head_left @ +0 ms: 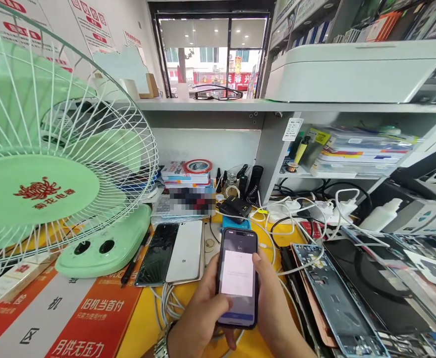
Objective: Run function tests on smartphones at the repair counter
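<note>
Head view: phone (239,283) held above the yellow tabletop (145,318), between both hands.
Left hand (199,308): fingers gripping phone, thumb over lower screen (240,306).
Right hand (272,293): gripping opposite edge.
Screen: lit; pale panel (237,271) open, seemingly not yet dismissed; remaining steps cannot be told.
Phone body: flat, dark-edged, round-cornered.
Left side: glossy black phone (157,251) beside smooth white phone (184,251).

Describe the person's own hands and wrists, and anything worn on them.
The left hand is ungloved, with a silvery metal-link band at the wrist. The right hand is ungloved too, its visible wrist bare. No sleeve shows.
</note>
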{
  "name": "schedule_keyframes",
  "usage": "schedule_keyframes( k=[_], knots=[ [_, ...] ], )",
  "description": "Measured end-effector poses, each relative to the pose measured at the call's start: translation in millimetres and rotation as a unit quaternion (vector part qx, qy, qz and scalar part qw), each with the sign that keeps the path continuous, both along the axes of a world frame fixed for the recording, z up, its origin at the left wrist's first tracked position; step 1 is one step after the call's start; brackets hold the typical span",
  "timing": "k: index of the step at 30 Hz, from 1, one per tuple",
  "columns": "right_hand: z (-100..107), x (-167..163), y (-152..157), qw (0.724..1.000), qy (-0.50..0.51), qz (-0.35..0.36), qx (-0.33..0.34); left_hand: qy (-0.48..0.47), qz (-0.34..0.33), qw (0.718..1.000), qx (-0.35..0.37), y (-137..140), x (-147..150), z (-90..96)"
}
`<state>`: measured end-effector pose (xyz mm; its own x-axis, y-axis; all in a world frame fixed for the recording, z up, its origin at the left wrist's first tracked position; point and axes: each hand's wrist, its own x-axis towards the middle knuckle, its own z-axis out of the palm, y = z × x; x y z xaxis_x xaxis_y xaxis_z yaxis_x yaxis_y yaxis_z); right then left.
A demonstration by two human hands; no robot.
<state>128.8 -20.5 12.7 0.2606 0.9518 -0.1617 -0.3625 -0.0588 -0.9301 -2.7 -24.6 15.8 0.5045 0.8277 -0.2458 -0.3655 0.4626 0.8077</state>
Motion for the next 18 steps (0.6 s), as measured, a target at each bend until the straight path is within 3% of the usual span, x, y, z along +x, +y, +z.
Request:
schedule_keyframes(
  k=[5, 9, 18],
  knots=[
    [0.6, -3.8, -4.5, 0.995, 0.084, 0.028, -0.054, -0.054, -0.004, 0.999, -0.007, -0.5, -0.1, -1.1],
    [-0.6, -2.1, 0.1, 0.984, 0.144, 0.053, -0.091, -0.045, 0.006, 0.999, 0.0, -1.7, 2.7, -6.6],
    [-2.3, -1.7, 3.7, 0.978, 0.18, 0.052, -0.096, 0.006, 0.034, 0.999, 0.013, -6.3, 5.0, -9.8]
  ],
)
